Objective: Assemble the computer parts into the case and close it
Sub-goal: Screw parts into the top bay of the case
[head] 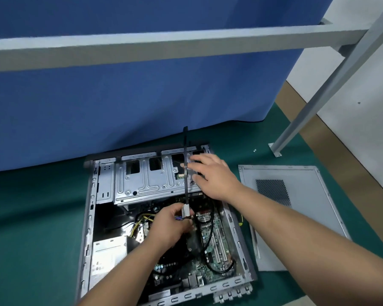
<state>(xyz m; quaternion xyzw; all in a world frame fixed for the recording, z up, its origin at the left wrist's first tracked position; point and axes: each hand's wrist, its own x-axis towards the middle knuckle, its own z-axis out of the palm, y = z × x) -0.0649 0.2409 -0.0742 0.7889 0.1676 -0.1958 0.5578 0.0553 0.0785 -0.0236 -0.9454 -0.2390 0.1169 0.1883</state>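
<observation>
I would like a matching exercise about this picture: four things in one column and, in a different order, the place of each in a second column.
Things:
1. side panel
2. left hand
3. right hand
4. drive cage

Places:
A. over the far right corner of the open case
B. flat on the green mat, right of the case
C. inside the case, at its far end
D. above the motherboard, pinching the lower end of a black strip

Pairs: 1-B, 2-D, 3-A, 4-C
</observation>
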